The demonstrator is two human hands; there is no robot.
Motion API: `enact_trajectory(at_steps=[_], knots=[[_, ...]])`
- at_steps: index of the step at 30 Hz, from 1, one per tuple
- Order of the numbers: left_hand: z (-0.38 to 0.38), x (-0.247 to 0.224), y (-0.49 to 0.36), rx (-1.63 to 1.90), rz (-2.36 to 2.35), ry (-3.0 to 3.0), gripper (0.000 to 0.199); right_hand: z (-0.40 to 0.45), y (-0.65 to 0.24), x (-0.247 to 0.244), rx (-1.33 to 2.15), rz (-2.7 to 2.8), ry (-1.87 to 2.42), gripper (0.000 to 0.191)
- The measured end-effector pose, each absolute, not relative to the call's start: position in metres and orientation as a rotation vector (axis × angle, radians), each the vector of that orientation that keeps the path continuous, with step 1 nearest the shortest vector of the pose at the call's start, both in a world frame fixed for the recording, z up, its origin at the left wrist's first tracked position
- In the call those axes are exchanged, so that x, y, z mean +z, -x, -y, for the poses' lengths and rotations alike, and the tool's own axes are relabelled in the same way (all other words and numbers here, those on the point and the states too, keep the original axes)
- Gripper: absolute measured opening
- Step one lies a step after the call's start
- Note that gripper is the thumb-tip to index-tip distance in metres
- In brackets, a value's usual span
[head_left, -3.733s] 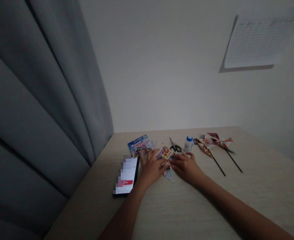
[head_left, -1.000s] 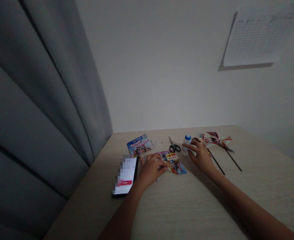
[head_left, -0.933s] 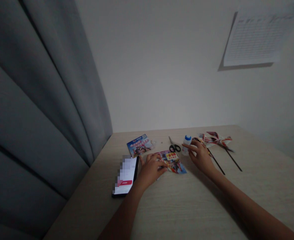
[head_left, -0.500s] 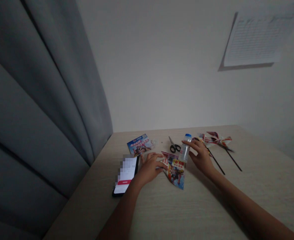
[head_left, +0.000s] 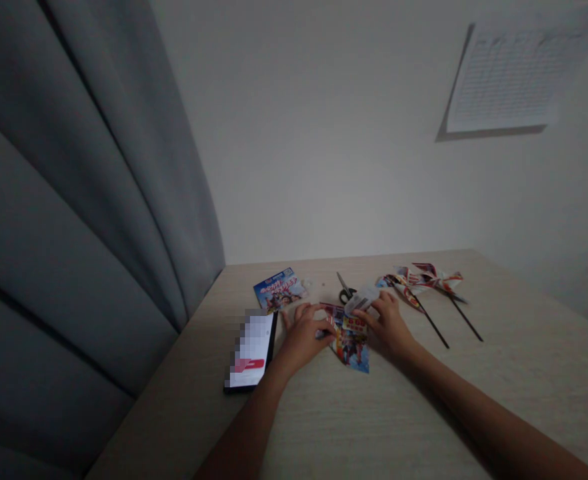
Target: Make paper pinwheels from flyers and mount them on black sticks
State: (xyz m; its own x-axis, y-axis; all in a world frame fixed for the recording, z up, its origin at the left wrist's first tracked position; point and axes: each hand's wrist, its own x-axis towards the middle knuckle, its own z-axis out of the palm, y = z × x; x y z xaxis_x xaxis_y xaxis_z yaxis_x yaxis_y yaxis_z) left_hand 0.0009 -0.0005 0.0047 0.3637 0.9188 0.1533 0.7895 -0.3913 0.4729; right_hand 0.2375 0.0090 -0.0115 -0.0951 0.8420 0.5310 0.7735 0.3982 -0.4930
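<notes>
My right hand (head_left: 388, 325) is closed around a clear glue bottle (head_left: 361, 301), which lies tilted low over a colourful printed piece of paper (head_left: 356, 350). Whether the bottle's lower end touches the paper I cannot tell. The left edge of that paper is under the fingers of my left hand (head_left: 305, 339), which grip it against the table with the thumb and fingertips. Part of the paper is hidden by both hands. Just behind the bottle lie black-handled scissors (head_left: 345, 293), partly covered by it.
A phone (head_left: 251, 350) with a lit screen lies left of my left hand. Behind it is a blue printed leaflet (head_left: 280, 290). To the right lie two paper pinwheels (head_left: 437, 276) on dark sticks (head_left: 431, 322). The pale wooden table (head_left: 374, 427) meets a wall; a grey curtain (head_left: 99, 200) hangs left.
The glue bottle has gone from nearly upright to strongly tilted, moving slightly left with my right hand. My left hand stays almost in place on the paper.
</notes>
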Motion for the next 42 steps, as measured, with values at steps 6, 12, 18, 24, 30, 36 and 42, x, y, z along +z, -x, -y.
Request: enact_trajectory(at_steps=[6,12,18,24,30,36,42], knots=[[0.000,0.006,-0.003,0.696,-1.600,-2.264,0.020,-0.009,-0.225,-0.015,0.214,2.011,1.345,0.026],[-0.002,0.001,-0.004,0.660,-1.718,-2.188,0.037,-0.009,-0.220,-0.013,0.202,2.078,1.278,0.026],[-0.002,0.000,-0.003,0.643,-1.744,-2.177,0.041,-0.007,-0.217,-0.007,0.183,2.163,1.234,0.024],[-0.002,0.000,-0.003,0.614,-1.740,-2.201,0.041,-0.006,-0.220,-0.006,0.180,2.032,1.306,0.024],[-0.003,0.001,-0.003,0.551,-1.760,-2.185,0.046,-0.005,-0.216,-0.005,0.171,2.173,1.239,0.025],[-0.004,-0.001,-0.002,0.576,-1.749,-2.170,0.044,-0.007,-0.219,-0.007,0.207,2.047,1.305,0.024],[-0.002,0.001,-0.002,0.584,-1.742,-2.171,0.044,-0.005,-0.215,-0.004,0.206,2.108,1.299,0.021]])
